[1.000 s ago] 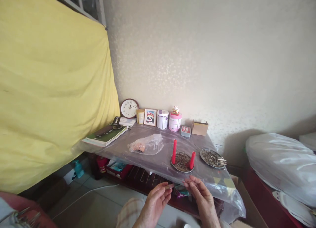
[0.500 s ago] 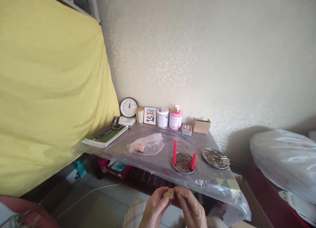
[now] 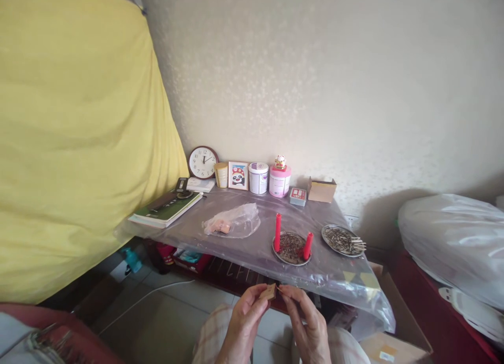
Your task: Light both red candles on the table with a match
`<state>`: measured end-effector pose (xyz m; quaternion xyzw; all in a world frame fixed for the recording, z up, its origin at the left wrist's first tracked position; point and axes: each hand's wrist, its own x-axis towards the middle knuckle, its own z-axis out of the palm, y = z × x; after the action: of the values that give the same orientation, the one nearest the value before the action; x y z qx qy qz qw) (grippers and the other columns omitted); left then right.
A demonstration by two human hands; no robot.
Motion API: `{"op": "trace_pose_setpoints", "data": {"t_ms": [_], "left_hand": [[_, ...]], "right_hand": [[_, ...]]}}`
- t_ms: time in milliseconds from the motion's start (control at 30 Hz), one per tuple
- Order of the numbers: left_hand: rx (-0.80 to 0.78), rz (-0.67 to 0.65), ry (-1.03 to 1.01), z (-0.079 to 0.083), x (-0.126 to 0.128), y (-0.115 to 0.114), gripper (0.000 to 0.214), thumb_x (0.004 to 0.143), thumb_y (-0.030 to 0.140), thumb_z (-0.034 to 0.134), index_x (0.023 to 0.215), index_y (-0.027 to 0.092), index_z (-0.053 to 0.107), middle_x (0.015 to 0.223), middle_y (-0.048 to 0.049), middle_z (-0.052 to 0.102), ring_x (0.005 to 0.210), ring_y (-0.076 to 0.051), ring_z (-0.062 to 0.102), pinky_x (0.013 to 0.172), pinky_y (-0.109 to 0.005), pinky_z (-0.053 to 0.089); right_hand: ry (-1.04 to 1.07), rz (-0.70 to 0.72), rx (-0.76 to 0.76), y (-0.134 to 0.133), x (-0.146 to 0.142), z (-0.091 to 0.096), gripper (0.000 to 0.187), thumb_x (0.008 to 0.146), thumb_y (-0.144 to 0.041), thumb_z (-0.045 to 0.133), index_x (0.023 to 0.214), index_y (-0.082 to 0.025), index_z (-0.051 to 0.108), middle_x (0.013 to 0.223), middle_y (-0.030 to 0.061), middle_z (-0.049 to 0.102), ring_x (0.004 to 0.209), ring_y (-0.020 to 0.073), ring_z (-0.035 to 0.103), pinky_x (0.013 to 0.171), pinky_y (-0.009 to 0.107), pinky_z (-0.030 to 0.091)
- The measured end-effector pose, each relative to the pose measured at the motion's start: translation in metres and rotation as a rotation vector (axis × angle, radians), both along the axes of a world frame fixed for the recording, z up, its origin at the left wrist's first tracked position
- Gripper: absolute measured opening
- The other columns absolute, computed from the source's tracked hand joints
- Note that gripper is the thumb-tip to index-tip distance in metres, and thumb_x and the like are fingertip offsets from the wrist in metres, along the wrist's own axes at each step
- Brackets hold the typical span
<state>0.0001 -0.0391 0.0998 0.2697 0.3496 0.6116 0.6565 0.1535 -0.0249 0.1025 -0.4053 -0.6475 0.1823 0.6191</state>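
Our left hand (image 3: 244, 318) pinches a small box (image 3: 268, 292) in front of the tabletop (image 3: 252, 246) in the head view, our right hand (image 3: 305, 320) what looks like a thin stick (image 3: 279, 288) just beside its end. We judge that both are ready but nothing is lit: no flame shows there or on the two red candles (image 3: 277, 234). We can read the clock (image 3: 203, 163) numerals; lettering on the tubs (image 3: 258, 179) and book (image 3: 165, 210) is too small.
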Motion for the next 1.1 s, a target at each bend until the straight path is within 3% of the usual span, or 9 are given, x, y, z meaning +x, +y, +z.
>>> {"op": "trace_pose_setpoints", "data": {"t_ms": [133, 333, 667, 933, 1100], "left_hand": [[0.013, -0.008, 0.048, 0.007, 0.000, -0.004, 0.043, 0.072, 0.047, 0.090, 0.102, 0.018, 0.081, 0.110, -0.0148, 0.084, 0.112, -0.034, 0.070, 0.108, -0.049, 0.047], [0.018, -0.016, 0.073, 0.016, 0.000, -0.006, 0.035, 0.076, 0.041, 0.087, 0.104, 0.020, 0.082, 0.111, -0.0117, 0.084, 0.116, -0.034, 0.070, 0.110, -0.047, 0.047], [-0.020, -0.002, -0.077, 0.021, -0.002, -0.005, 0.035, 0.074, 0.037, 0.090, 0.100, 0.015, 0.081, 0.107, -0.0129, 0.083, 0.111, -0.030, 0.072, 0.110, -0.043, 0.048], [0.001, -0.018, -0.046, 0.030, 0.000, -0.006, 0.032, 0.077, 0.039, 0.088, 0.099, 0.016, 0.081, 0.104, -0.0110, 0.084, 0.111, -0.030, 0.074, 0.109, -0.043, 0.050], [0.008, -0.003, -0.073, 0.028, 0.001, -0.007, 0.030, 0.078, 0.039, 0.088, 0.099, 0.017, 0.082, 0.106, -0.0112, 0.084, 0.113, -0.029, 0.074, 0.110, -0.042, 0.050]], "right_hand": [[-0.037, -0.015, 0.019, -0.003, -0.004, 0.001, 0.014, 0.101, -0.035, 0.069, 0.104, -0.029, 0.081, 0.094, 0.0013, 0.086, 0.080, 0.0173, 0.084, 0.078, 0.017, 0.066], [-0.057, -0.041, 0.035, -0.003, -0.005, 0.005, 0.013, 0.102, -0.032, 0.067, 0.103, -0.026, 0.079, 0.092, 0.0025, 0.086, 0.079, 0.0181, 0.084, 0.075, 0.020, 0.066], [-0.161, -0.092, 0.172, -0.004, -0.005, 0.024, 0.015, 0.102, -0.017, 0.061, 0.104, -0.026, 0.073, 0.094, 0.0042, 0.083, 0.083, 0.0194, 0.081, 0.078, 0.027, 0.067], [-0.191, -0.088, 0.216, 0.000, -0.007, 0.015, 0.016, 0.102, -0.014, 0.060, 0.103, -0.026, 0.071, 0.094, 0.0033, 0.082, 0.084, 0.0173, 0.080, 0.080, 0.024, 0.065], [-0.207, -0.089, 0.199, 0.001, -0.006, 0.011, 0.015, 0.102, -0.016, 0.060, 0.102, -0.026, 0.071, 0.093, 0.0034, 0.082, 0.083, 0.0182, 0.081, 0.079, 0.024, 0.066]]}}
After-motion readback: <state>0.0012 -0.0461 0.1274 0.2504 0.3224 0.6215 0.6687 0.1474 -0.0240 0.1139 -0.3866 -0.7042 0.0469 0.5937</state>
